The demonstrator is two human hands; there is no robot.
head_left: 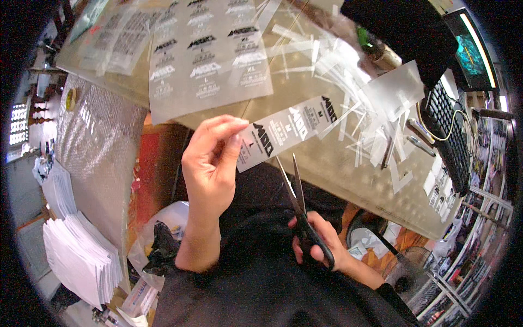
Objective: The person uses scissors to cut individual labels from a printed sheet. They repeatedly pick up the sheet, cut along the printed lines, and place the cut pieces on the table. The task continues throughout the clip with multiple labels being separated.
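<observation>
Between the thumb and fingers of my left hand [211,163] I pinch one end of a translucent printed strip [280,131]. Black and white label designs run along it, and it slants up to the right over the table edge. My right hand [321,240] grips a pair of black-handled scissors [299,204]. Their blades point upward and stand slightly apart, with the tips close below the strip's lower edge. A larger printed sheet [212,82] with rows of the same kind of label lies flat on the table beyond my left hand.
Thin offcut strips [338,71] are strewn over the table [327,174] at the right, beside a blank translucent sheet [396,87]. A black keyboard [444,117] and a lit screen [473,52] stand further right. Stacked white paper [79,261] and bubble wrap [101,131] are at the left.
</observation>
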